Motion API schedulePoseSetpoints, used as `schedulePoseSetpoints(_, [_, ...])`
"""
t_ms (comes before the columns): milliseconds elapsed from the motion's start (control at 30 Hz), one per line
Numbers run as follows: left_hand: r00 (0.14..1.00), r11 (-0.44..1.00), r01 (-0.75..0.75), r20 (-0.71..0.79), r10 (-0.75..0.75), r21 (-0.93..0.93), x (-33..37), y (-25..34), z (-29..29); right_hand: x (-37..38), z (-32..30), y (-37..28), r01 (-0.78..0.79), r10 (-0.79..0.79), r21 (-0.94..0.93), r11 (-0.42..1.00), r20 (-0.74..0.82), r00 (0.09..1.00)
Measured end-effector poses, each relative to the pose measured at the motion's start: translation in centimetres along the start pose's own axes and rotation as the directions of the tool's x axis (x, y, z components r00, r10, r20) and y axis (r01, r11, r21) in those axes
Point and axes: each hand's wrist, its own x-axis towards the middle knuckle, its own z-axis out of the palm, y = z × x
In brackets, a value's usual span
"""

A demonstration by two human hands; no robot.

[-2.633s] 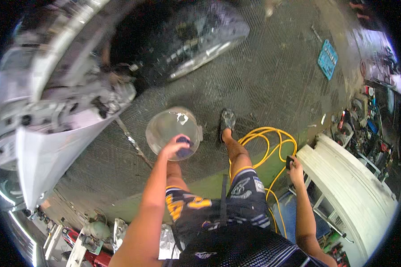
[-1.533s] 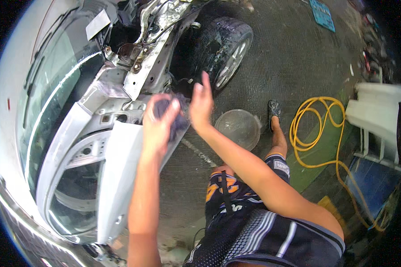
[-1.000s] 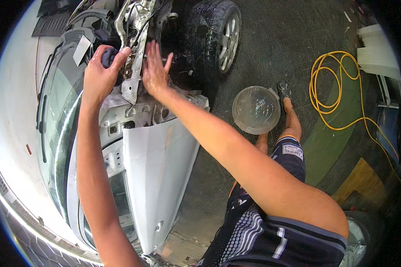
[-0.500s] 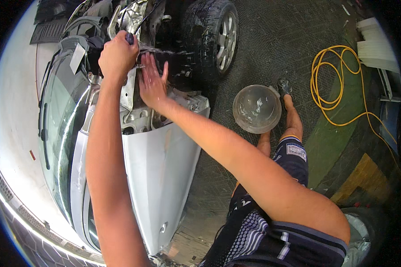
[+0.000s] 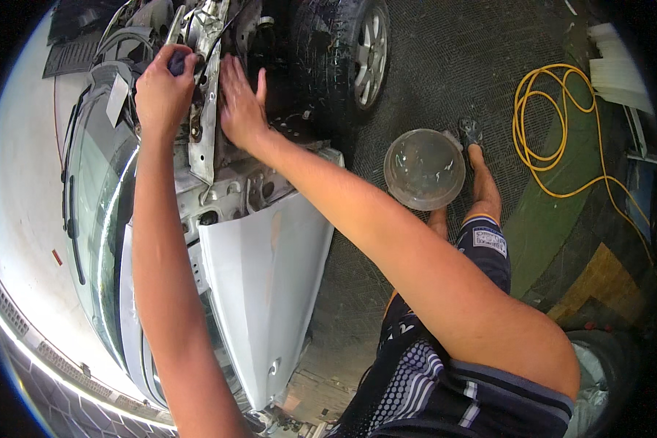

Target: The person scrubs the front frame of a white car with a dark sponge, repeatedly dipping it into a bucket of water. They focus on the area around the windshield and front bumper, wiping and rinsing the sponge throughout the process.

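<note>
My left hand [image 5: 164, 95] is closed around a dark, bluish wad [image 5: 179, 63], perhaps a wet rag, over the exposed front body of a silver car. My right hand [image 5: 242, 109] lies with fingers stretched and thumb apart, close along a bare metal body strip [image 5: 206, 139]. Whether its palm touches the strip, I cannot tell. Below both hands is the rear end of the silver door [image 5: 259, 270], with holed metal beside it. A black tyre on a silver wheel [image 5: 371, 62] stands beyond my right hand.
A round translucent tub [image 5: 425, 164] stands on the dark textured floor by my foot [image 5: 471, 133]. A yellow hose [image 5: 536, 164] lies coiled at the right, near white stacked pieces [image 5: 620, 69]. The windscreen [image 5: 98, 219] lies left of my left arm.
My left hand has moved left with the dark wad. My right hand has shifted slightly up and left. The water spraying between the hands earlier no longer shows.
</note>
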Motion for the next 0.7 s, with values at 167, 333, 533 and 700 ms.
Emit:
schedulePoseSetpoints(167, [0.991,0.999,-0.052,0.126,0.053,-0.009,-1.5,-1.8,-0.7,-5.6,-0.3,-0.5,0.044,-0.045,0.006,0.999,0.170,0.984])
schedulePoseSetpoints(333, [0.983,0.971,0.016,0.175,-0.059,0.240,-2.4,2.0,-1.7,-3.3,1.1,-0.5,-0.002,0.006,0.095,0.995,-0.040,0.999])
schedulePoseSetpoints(533, [0.986,0.949,0.059,0.131,-0.104,0.308,-5.2,1.0,-0.5,-6.8,1.7,-4.9,-0.308,0.329,0.845,0.437,0.168,0.929])
schedulePoseSetpoints(700, [0.982,0.931,0.134,0.078,-0.170,0.339,-2.6,0.8,1.0,0.4,0.2,-5.8,-0.183,0.494,0.983,0.016,0.151,0.856])
